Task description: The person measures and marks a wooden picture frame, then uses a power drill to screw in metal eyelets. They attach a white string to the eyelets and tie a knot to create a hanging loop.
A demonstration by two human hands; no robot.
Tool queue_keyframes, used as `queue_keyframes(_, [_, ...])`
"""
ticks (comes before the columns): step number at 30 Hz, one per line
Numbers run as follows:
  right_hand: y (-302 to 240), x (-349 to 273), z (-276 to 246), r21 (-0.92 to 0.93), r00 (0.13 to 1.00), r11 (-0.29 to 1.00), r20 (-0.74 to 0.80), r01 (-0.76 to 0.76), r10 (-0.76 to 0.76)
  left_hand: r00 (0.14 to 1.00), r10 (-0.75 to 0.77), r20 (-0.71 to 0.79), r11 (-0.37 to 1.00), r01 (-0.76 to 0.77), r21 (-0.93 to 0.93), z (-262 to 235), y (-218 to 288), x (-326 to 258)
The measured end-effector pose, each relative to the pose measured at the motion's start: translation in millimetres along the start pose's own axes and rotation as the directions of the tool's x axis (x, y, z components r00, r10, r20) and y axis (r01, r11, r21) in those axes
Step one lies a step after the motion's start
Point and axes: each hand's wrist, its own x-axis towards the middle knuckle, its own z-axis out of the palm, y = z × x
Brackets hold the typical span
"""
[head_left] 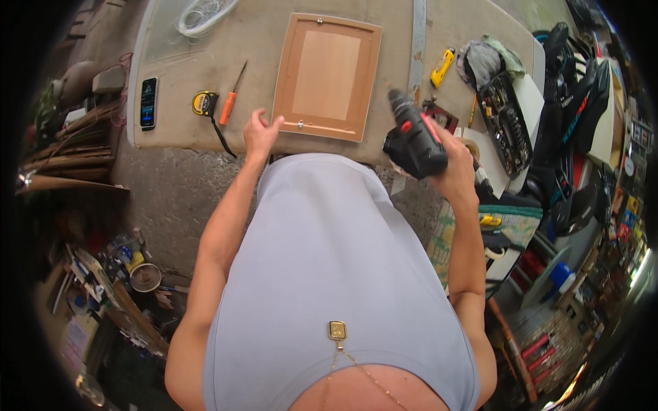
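A wooden picture frame (327,77) lies back side up on the table, with a small metal hanger at each short end. By its near left corner is my left hand (260,135), fingers apart and holding nothing; whether the thumb touches the frame I cannot tell. My right hand (454,161) grips a black and red cordless drill (418,140) over the table's near edge, its chuck pointing away from me. Left of the frame lie an orange-handled screwdriver (228,108) and a yellow and black tape measure (204,103) with a dark strap.
A phone (148,103) lies at the table's left. Clear line (202,17) is coiled at the back. On the right are a metal ruler (418,48), a yellow utility knife (443,67), grey cloth (483,61), a pencil (472,109) and an open tool case (506,123).
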Motion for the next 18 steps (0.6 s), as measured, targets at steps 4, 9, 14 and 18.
queue_keyframes(4, [70.1, 37.7, 35.6, -0.210, 0.982, 0.976, -0.190, -0.052, 0.011, 0.963, -0.252, -0.099, 0.967, 0.246, -0.069, 41.2, -5.0, -21.3])
queue_keyframes(9, [118.0, 55.4, 70.0, -0.368, 0.973, 0.929, -0.193, 0.046, -0.124, 0.804, -0.554, 0.216, 0.571, 0.556, -0.604, 36.3, 26.9, -13.5])
queue_keyframes(14, [137.1, 56.5, 90.1, -0.335, 0.971, 0.936, -0.169, 0.108, -0.172, 0.755, -0.567, 0.329, 0.112, 0.466, -0.878, 55.8, -0.8, -9.0])
queue_keyframes(18, [136.2, 56.6, 90.8, -0.266, 0.985, 0.957, -0.098, 0.111, -0.142, 0.738, -0.395, 0.548, -0.162, 0.531, -0.832, 66.2, -4.9, -22.0])
